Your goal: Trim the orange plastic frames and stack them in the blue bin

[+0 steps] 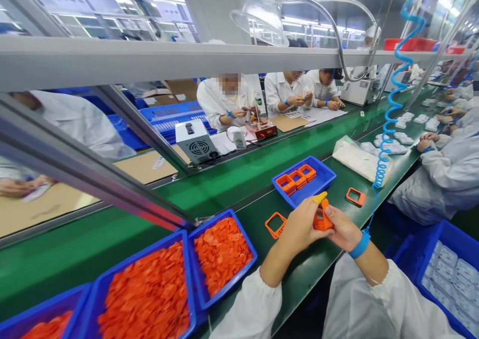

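Observation:
Both hands meet over the green bench, gripping an orange plastic frame [322, 218] between them. My left hand [301, 224] is closed on its left side, with something yellow, perhaps a finger cover, at a fingertip. From the right, my right hand [342, 229] pinches the same frame with thumb and fingers; a blue band circles that wrist. Partly behind my left hand lies another orange frame [276, 225]. A third frame [355, 197] lies flat to the right. Beyond the hands, a blue tray [316, 184] holds several stacked orange frames [297, 179].
Blue bins [190, 274] full of small orange pieces stand at the left. A plastic bag [359, 159] and white parts [396, 144] lie farther along the bench. A coiled blue hose [392, 99] hangs at right. A blue crate [430, 249] sits lower right. Co-workers [224, 102] sit opposite.

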Demonstrator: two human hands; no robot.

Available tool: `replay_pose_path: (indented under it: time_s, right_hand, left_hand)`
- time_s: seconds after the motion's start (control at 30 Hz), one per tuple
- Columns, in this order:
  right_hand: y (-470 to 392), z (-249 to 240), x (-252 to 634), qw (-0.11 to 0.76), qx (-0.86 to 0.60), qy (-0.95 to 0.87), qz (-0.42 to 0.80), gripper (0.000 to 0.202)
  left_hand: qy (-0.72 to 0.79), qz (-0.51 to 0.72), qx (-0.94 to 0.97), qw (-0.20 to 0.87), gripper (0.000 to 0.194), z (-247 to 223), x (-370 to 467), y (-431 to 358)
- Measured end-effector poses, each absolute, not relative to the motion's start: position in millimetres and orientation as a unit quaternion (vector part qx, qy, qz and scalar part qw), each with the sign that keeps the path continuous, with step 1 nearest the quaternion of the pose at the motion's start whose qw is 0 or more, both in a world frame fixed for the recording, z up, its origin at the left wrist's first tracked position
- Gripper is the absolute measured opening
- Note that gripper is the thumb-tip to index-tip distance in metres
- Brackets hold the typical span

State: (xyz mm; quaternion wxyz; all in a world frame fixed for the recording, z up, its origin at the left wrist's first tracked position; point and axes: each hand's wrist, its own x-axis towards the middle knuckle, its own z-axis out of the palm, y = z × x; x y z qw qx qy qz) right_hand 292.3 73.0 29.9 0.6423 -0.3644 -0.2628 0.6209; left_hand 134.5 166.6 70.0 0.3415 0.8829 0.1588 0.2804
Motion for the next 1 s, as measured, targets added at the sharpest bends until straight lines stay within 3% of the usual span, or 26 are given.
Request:
replay_pose_path:
  time_s: [0.2, 0.3, 0.37, 0.43, 0.5, 0.57, 0.67, 0.8, 1.0]
  right_hand:
    - [75.1, 43.8, 295.9, 0.589, -0.363, -0.278, 0.667, 0.06]
    - [81.8, 54.1, 295.0, 0.583, -0.382, -0.282, 0.659, 0.052]
    - [90.7, 59.8, 296.6, 0.583, -0.408, -0.294, 0.638, 0.048]
    - [105.1, 66.0, 303.5, 0.581, -0.443, -0.325, 0.6, 0.05]
    - [126.5, 73.8, 316.2, 0.553, -0.533, -0.394, 0.505, 0.056]
    - [154.5, 83.0, 331.1, 0.471, -0.656, -0.471, 0.356, 0.06]
    - [201.0, 94.4, 346.5, 0.37, -0.741, -0.507, 0.239, 0.064]
    - [249.9, 96.7, 346.1, 0.253, -0.787, -0.535, 0.176, 0.05]
    - [280.1, 86.6, 337.1, 0.12, -0.818, -0.552, 0.106, 0.046]
  left_hand:
    - [0.18, 0.314, 0.871, 0.332, 0.088, 68.8, 130.1, 175.0]
    - [0.189, 0.356, 0.859, 0.315, 0.085, 65.5, 130.5, 180.2]
    - [0.196, 0.367, 0.858, 0.302, 0.097, 63.4, 131.2, 182.9]
    - [0.21, 0.379, 0.852, 0.293, 0.122, 64.5, 131.7, 181.3]
    - [0.228, 0.403, 0.838, 0.289, 0.133, 70.7, 132.0, 172.1]
    - [0.222, 0.432, 0.821, 0.3, 0.12, 82.3, 132.4, 154.0]
    - [0.135, 0.445, 0.815, 0.346, 0.093, 103.8, 132.5, 115.6]
    - [-0.015, 0.379, 0.835, 0.397, 0.082, 120.6, 131.3, 67.1]
    - [-0.076, 0.324, 0.88, 0.34, 0.052, 107.2, 139.1, 29.8]
